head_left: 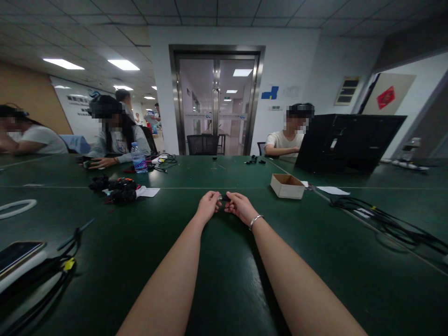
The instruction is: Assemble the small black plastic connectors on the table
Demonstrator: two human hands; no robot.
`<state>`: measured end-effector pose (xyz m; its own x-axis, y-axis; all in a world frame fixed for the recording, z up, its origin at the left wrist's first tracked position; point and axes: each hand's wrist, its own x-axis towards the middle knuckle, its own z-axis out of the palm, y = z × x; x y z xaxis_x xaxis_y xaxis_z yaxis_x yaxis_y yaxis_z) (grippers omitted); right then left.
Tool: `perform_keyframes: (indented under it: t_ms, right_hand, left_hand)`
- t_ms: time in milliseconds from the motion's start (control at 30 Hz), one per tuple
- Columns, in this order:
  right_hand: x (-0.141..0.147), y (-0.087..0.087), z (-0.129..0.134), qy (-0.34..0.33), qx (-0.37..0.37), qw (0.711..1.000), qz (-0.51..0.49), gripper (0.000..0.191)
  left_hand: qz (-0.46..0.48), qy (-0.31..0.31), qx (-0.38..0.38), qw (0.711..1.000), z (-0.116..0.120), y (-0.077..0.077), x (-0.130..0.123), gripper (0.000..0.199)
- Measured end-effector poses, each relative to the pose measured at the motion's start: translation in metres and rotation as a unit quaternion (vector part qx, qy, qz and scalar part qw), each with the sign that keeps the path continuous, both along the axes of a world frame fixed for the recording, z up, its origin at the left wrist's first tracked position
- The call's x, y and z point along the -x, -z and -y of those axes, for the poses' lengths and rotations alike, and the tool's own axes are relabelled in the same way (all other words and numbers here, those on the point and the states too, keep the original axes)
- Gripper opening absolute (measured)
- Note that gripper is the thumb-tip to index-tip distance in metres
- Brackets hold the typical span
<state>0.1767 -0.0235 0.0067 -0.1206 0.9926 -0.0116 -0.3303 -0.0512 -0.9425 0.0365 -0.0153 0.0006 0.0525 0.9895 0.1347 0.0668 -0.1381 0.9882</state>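
Note:
Both of my hands meet over the middle of the green table point(224, 266), with a small dark piece point(225, 198) between their fingertips. My left hand point(209, 205) pinches a small silvery part point(220, 198) at the left end of that piece. The dark piece's right end is in the fingers of my right hand point(240, 206), which wears a silver bracelet at the wrist. Whether the two parts are joined is too small to tell.
An open cardboard box point(287, 190) stands to the right, near a black monitor point(350, 142) and cables point(392, 224). On the left are a water bottle point(139, 158), black gear point(117, 187), a phone point(19, 256) and more cables. Small black pieces point(255, 160) lie farther back. People sit across.

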Motion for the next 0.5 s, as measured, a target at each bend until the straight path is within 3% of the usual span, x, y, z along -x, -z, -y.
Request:
perform_keyframes:
  t_ms: [100, 500]
  right_hand:
    - [0.0001, -0.001, 0.0007, 0.001, -0.001, 1.0, 0.005, 0.017]
    - [-0.001, 0.0018, -0.0023, -0.007, 0.0, 1.0, -0.001, 0.015]
  left_hand:
    - [-0.003, -0.016, -0.026, 1.0, -0.0008, 0.0018, 0.0008, 0.022]
    - [-0.015, -0.006, 0.001, 1.0, 0.0005, -0.0005, -0.0006, 0.02]
